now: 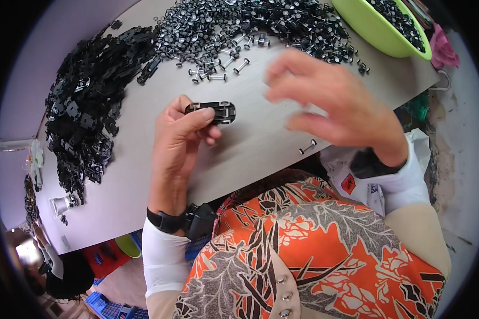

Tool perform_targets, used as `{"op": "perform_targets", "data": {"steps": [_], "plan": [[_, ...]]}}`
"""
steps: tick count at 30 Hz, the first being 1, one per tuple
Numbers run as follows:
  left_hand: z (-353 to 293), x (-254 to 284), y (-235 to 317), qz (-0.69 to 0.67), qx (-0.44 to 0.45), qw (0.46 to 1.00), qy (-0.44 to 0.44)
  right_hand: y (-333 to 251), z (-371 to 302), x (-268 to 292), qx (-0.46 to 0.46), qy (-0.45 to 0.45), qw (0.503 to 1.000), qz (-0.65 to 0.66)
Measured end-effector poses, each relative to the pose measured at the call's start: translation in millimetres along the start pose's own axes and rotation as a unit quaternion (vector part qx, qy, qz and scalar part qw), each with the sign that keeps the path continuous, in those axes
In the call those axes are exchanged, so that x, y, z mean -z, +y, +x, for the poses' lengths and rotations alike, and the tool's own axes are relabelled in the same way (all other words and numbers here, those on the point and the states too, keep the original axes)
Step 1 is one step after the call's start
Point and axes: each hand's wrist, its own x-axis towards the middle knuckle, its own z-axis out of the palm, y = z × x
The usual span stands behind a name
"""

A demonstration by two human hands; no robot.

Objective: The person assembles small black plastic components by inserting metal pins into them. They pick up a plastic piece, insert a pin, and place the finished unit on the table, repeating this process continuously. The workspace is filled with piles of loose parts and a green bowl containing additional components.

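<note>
head cam, the only view: your left hand (178, 125) is closed in a pinch around a black car base (226, 112), with the thumb lying flat across the top and fingers curled under and behind it. the base sits roughly level out past your fingertips, above the table (138, 143), and a few small silvery bits show along it, too small for me to make out properly.

your right hand (330, 101) is up over the table to the right of that, well apart from the base. it's open, fingers loosely bent and pointing left, with a wide gap between them and the thumb. it's pretty blurred, so i can't tell if something tiny is tucked in there. just below that hand, a loose axle (307, 147) with a black wheel on each end lies near the table's front edge.

past your hands there's a big axle pile (250, 24), and a handful of strays (217, 77) have spread out toward your left hand. off to the left is a long heap of black bases (90, 95), with a pale cup (60, 206) near its lower end. upper right you've got a green tub (380, 42) with more dark parts in it, and pink cloth (443, 48) just beside that. lower left, another person's sleeve (53, 263) shows beyond the table edge.
</note>
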Motion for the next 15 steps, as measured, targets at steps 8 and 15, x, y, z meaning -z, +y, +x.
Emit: {"op": "perform_targets", "data": {"steps": [8, 15], "plan": [[-26.1, -0.3, -1.3, -0.071, 0.023, 0.997, -0.018, 7.8, -53.5, -36.8, -0.103, -0.052, 0.993, 0.004], [-76.9, 15.0, 0.4, -0.054, 0.002, 0.998, 0.043, 24.6, -4.3, -69.3, -0.128, 0.115, 0.982, -0.079]]}}
